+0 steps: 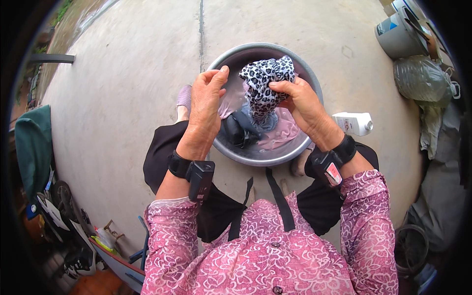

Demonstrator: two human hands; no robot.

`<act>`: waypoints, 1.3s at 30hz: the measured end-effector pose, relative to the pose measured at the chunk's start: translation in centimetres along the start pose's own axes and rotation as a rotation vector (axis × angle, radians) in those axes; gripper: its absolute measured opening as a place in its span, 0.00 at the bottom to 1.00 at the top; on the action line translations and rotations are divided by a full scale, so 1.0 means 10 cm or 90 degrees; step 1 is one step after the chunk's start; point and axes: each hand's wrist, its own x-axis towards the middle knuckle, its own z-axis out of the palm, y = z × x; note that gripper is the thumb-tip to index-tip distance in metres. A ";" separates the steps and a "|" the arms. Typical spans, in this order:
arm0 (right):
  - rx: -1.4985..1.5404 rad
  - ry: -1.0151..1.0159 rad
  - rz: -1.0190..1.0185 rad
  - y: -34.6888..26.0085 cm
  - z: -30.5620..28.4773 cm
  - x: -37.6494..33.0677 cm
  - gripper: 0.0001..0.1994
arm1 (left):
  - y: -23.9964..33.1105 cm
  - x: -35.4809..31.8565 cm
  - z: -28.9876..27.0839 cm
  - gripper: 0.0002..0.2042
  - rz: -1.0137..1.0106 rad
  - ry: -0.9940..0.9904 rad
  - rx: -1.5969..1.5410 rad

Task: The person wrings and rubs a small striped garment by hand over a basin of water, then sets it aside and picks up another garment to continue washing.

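A leopard-print cloth [265,81], black on white, hangs bunched over a wide metal basin [235,156]. My right hand [306,104] grips its right side, thumb on top. At the basin's left rim, my left hand [206,98] is raised with loosely curled fingers, the thumb apart, and no cloth visible in it. Below the print cloth, the basin holds a pink cloth [282,132], a blue-and-white striped cloth [265,122] and a dark cloth [235,130]. The fingers behind the print cloth are hidden.
On the concrete floor, a white bottle [351,123] lies right of the basin. A grey bucket [400,34] and a large clear plastic jug [423,79] stand at the far right. A green cover [33,147] and assorted items line the left edge. My shoe [184,97] is beside the basin.
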 end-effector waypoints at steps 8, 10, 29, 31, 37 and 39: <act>0.068 0.047 -0.017 -0.05 0.11 -0.02 0.15 | -0.09 -0.17 0.26 0.15 0.023 -0.239 -0.065; 0.075 0.058 -0.014 -0.03 0.13 -0.01 0.15 | -0.10 -0.16 0.22 0.13 0.027 -0.223 -0.107; -0.013 0.090 -0.076 -0.22 0.04 -0.01 0.14 | 0.05 -0.14 0.10 0.08 0.022 -0.225 -0.270; -0.027 0.066 -0.090 -0.22 0.05 -0.02 0.14 | 0.09 -0.20 0.14 0.07 0.009 -0.246 -0.240; 0.035 0.061 -0.118 -0.22 -0.01 -0.04 0.19 | 0.01 -0.15 0.16 0.09 0.063 -0.211 -0.131; 0.047 0.054 -0.121 -0.22 0.00 -0.06 0.19 | 0.02 -0.14 0.14 0.08 0.068 -0.197 -0.148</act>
